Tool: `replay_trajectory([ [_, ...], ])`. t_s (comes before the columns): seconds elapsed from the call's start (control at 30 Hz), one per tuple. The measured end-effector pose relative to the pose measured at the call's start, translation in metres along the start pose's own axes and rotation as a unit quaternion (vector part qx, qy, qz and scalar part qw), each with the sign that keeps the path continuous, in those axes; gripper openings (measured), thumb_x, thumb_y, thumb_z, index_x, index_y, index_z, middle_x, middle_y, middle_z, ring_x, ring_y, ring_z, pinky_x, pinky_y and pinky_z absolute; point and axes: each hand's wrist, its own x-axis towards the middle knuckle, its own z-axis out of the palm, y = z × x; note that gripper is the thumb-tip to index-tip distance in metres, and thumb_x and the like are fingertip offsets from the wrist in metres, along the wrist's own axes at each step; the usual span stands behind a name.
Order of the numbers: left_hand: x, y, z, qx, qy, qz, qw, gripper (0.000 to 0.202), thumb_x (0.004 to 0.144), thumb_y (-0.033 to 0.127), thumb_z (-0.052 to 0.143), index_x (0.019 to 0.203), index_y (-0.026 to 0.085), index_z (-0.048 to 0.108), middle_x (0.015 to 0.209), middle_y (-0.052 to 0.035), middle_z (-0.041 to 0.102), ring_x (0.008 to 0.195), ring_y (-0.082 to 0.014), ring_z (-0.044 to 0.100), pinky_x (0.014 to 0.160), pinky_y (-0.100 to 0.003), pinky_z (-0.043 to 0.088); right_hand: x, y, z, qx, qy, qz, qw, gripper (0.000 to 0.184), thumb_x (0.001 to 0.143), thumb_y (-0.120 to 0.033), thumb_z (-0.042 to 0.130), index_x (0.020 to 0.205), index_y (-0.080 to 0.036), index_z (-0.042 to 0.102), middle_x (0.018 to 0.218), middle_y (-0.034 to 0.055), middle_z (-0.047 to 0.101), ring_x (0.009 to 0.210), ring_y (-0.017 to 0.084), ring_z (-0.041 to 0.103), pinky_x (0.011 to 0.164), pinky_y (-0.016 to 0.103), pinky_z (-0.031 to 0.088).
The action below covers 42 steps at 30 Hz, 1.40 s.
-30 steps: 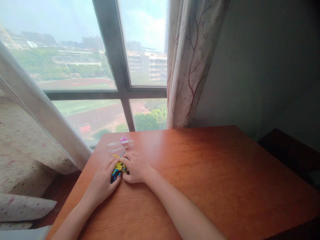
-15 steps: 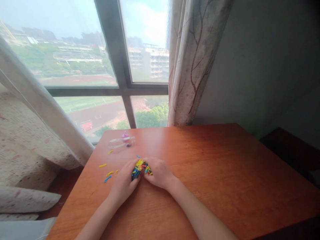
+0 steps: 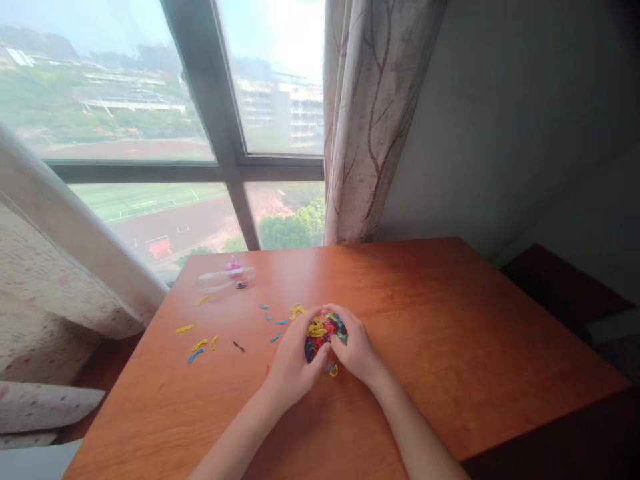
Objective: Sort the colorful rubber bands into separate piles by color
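A heap of small elastic hair ties [image 3: 324, 328], yellow, red, blue and black, is gathered between my cupped hands on the wooden table [image 3: 450, 347]. My left hand [image 3: 295, 357] curves round the heap's left side, and my right hand [image 3: 357, 347] wraps its right side, the thumbs close together in front. Part of the heap is hidden by the fingers. A yellow hair tie [image 3: 334, 370] pokes out below the thumbs. Just beyond my left fingers lie some more yellow ties [image 3: 297, 311]. Several blue ties [image 3: 281, 323] are strewn to the left of that hand.
A clear plastic bottle [image 3: 220, 280] lies on its side near the table's back left, beside something pink [image 3: 233, 265]. Stray ties, including a yellow one [image 3: 185, 329] and a black one [image 3: 239, 347], are scattered at left. The window [image 3: 200, 220] and curtain [image 3: 365, 120] border the far edge.
Both hands have moved right across the table with the heap between them. Several blue ties, some yellow ones and a black one now lie exposed behind. The camera view has shifted slightly.
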Motion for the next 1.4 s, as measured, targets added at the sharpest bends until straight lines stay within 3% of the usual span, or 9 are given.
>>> replay_trajectory([
  [0.13, -0.002, 0.011, -0.008, -0.017, -0.028, 0.032, 0.999, 0.054, 0.088, 0.024, 0.054, 0.140, 0.021, 0.040, 0.141, -0.0139, 0.052, 0.131, -0.0262, 0.049, 0.108, -0.044, 0.042, -0.002, -0.004, -0.006, 0.060, -0.009, 0.000, 0.998, 0.063, 0.062, -0.008, 0.046, 0.123, -0.020, 0.057, 0.122, 0.0064, 0.064, 0.115, 0.022, 0.059, 0.102, 0.036, 0.046],
  [0.23, -0.007, 0.004, -0.029, 0.025, -0.012, 0.028, 0.999, 0.048, 0.091, 0.028, 0.052, 0.137, 0.022, 0.043, 0.139, -0.0122, 0.054, 0.131, -0.0257, 0.049, 0.110, -0.043, 0.040, -0.002, -0.006, -0.004, 0.074, -0.006, 0.016, 0.997, 0.055, 0.070, -0.011, 0.047, 0.123, -0.020, 0.058, 0.121, 0.0064, 0.065, 0.114, 0.021, 0.060, 0.101, 0.036, 0.047],
  [0.4, -0.021, -0.039, -0.085, 0.179, 0.068, -0.022, 0.981, 0.046, 0.092, 0.039, 0.048, 0.134, 0.021, 0.046, 0.136, -0.0116, 0.056, 0.128, -0.0278, 0.051, 0.107, -0.045, 0.041, 0.001, -0.006, 0.010, 0.009, 0.021, 0.046, 0.999, 0.031, 0.090, -0.025, 0.049, 0.117, -0.020, 0.062, 0.115, 0.0081, 0.068, 0.108, 0.021, 0.062, 0.097, 0.036, 0.048],
  [0.53, -0.042, -0.077, -0.130, 0.324, 0.107, -0.076, 0.937, 0.048, 0.091, 0.047, 0.040, 0.125, 0.016, 0.055, 0.132, -0.0166, 0.056, 0.125, -0.0340, 0.051, 0.107, -0.052, 0.039, 0.004, -0.014, 0.027, -0.031, -0.007, -0.003, 0.999, 0.031, 0.088, -0.023, 0.052, 0.118, -0.020, 0.061, 0.119, 0.0081, 0.065, 0.113, 0.021, 0.059, 0.101, 0.036, 0.045],
  [0.63, -0.058, -0.092, -0.144, 0.378, 0.098, -0.118, 0.913, 0.052, 0.090, 0.051, 0.037, 0.121, 0.014, 0.057, 0.129, -0.0185, 0.055, 0.124, -0.0364, 0.050, 0.105, -0.054, 0.039, 0.002, -0.026, 0.040, -0.045, -0.052, -0.051, 0.996, 0.033, 0.087, -0.023, 0.055, 0.119, -0.020, 0.060, 0.122, 0.0084, 0.063, 0.118, 0.022, 0.055, 0.106, 0.039, 0.041],
  [0.77, -0.067, -0.094, -0.133, 0.426, 0.052, -0.126, 0.894, 0.055, 0.091, 0.049, 0.032, 0.121, 0.011, 0.058, 0.131, -0.0220, 0.053, 0.124, -0.0368, 0.049, 0.102, -0.055, 0.039, -0.004, -0.043, 0.048, -0.016, -0.131, -0.106, 0.986, 0.040, 0.085, -0.025, 0.061, 0.124, -0.021, 0.057, 0.126, 0.0076, 0.062, 0.121, 0.021, 0.054, 0.109, 0.037, 0.038],
  [0.87, -0.066, -0.087, -0.119, 0.448, 0.033, -0.114, 0.886, 0.053, 0.092, 0.047, 0.034, 0.125, 0.012, 0.057, 0.136, -0.0222, 0.051, 0.128, -0.0366, 0.046, 0.104, -0.057, 0.036, -0.003, -0.050, 0.041, 0.033, -0.163, -0.108, 0.980, 0.043, 0.083, -0.027, 0.063, 0.125, -0.023, 0.057, 0.125, 0.0056, 0.063, 0.120, 0.020, 0.055, 0.107, 0.035, 0.040],
  [1.13, -0.064, -0.076, -0.102, 0.412, 0.014, -0.080, 0.908, 0.049, 0.090, 0.044, 0.043, 0.126, 0.014, 0.059, 0.139, -0.0216, 0.049, 0.132, -0.0369, 0.044, 0.108, -0.056, 0.034, 0.024, -0.014, 0.011, 0.079, 0.012, 0.016, 0.997, 0.024, 0.092, -0.032, 0.051, 0.107, -0.021, 0.067, 0.107, 0.0058, 0.071, 0.102, 0.021, 0.066, 0.091, 0.036, 0.052],
  [1.4, -0.057, -0.052, -0.076, 0.255, 0.000, -0.048, 0.966, 0.044, 0.092, 0.038, 0.047, 0.131, 0.019, 0.056, 0.143, -0.0145, 0.050, 0.134, -0.0315, 0.045, 0.110, -0.052, 0.039, 0.029, 0.014, 0.016, 0.058, 0.039, 0.040, 0.997, 0.025, 0.091, -0.034, 0.053, 0.105, -0.019, 0.067, 0.103, 0.0079, 0.072, 0.096, 0.022, 0.068, 0.085, 0.036, 0.055],
])
